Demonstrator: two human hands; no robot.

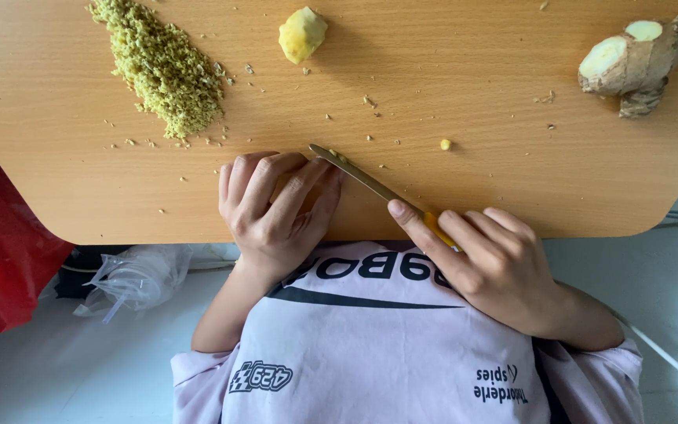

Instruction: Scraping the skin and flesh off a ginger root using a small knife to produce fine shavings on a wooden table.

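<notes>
Left hand [276,208] is curling closed over a small ginger piece [290,188] at the near edge of the wooden table [464,86], mostly hidden under the fingers. Right hand [492,263] is gripping the yellow-handled knife [370,182], forefinger along its spine. Judgement: fingertips are best kept tucked back, blade riding the knuckles, with short strokes.

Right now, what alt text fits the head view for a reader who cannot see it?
A person's left hand presses down on a piece of ginger while the right hand holds a yellow-handled knife with its blade beside that hand, on a wooden table. Farther off lie a pile of minced ginger, a peeled chunk and a partly cut ginger root.
</notes>
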